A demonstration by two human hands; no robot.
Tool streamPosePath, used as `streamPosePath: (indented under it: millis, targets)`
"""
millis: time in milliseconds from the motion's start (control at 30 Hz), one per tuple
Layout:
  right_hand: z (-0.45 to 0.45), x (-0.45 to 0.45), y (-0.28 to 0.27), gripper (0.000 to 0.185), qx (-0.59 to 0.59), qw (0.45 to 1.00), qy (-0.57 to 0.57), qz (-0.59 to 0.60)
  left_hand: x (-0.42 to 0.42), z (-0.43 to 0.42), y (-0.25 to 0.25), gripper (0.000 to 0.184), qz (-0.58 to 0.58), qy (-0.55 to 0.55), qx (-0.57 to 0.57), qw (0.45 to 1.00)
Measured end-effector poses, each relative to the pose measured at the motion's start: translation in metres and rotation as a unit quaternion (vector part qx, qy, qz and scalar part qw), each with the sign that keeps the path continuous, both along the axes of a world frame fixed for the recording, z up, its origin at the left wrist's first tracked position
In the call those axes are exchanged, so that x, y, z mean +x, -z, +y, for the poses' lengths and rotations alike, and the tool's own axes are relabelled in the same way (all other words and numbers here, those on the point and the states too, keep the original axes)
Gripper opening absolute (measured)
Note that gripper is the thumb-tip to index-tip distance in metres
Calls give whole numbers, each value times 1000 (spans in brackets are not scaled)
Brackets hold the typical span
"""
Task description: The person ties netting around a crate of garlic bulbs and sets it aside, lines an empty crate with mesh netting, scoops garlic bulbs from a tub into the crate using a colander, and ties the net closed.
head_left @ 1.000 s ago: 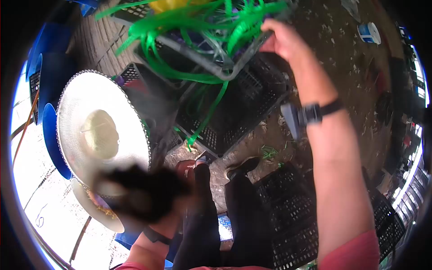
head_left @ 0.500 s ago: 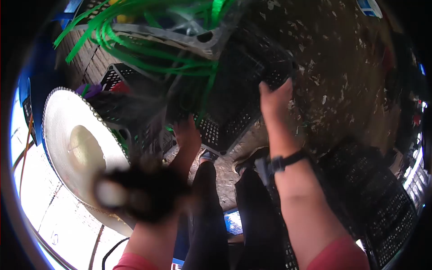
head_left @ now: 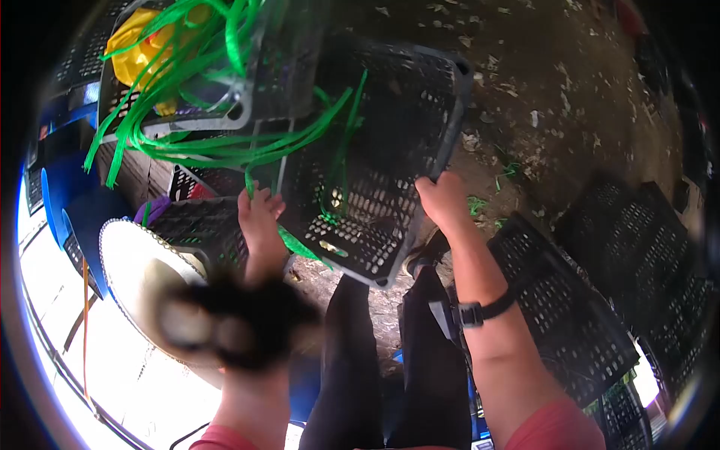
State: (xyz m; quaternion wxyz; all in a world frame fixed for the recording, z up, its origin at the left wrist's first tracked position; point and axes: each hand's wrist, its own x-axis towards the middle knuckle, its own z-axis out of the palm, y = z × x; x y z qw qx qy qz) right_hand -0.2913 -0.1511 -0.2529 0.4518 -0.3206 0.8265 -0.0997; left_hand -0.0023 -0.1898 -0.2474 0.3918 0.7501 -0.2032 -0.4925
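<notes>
Right hand pinches side rim of black crate, just ahead of legs. Left hand beside green strips, fingers bent; bit blurry, cannot tell if pinching any. Good way: hold crate tight, keep strips from catching on it.

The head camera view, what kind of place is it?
Perhaps a work shed or storage area, though I can't be sure: there are slotted black crates, loose green strips and brown, littered ground.
</notes>
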Motion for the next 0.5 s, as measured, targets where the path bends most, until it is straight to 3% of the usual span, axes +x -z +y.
streamPosePath:
  millis: [67, 200, 300, 333, 400, 433, 467, 500]
  targets:
    - [9, -19, -39, 30, 15, 999, 30, -27, 6, -20, 25, 25, -4, -39, 70, 997]
    - [65, -56, -67, 27, -9, 993, 107, -38, 5, -56, 58, 24, -1, -12, 71, 997]
    - [89, -76, -104, 24, 38, 979, 185, -78, -6, -83, 12, 16, 27, -43, 20, 998]
    - [91, -77, -120, 21, 25, 973, 214, -82, -6, -91, -7, 10, -7, -72, -8, 997]
    - [105, -82, -143, 20, 22, 970, 234, -59, 20, -112, -41, 8, -55, -27, -40, 997]
    - [113, -86, -154, 19, 14, 969, 242, -39, 18, -121, -71, 10, -89, -34, -116, 989]
    - [122, -86, -162, 19, -6, 962, 272, -33, 29, -132, -98, 9, -131, -27, -99, 986]
    - [134, -89, -169, 19, -8, 959, 283, -32, 11, -135, -137, 10, -153, -42, -151, 976]
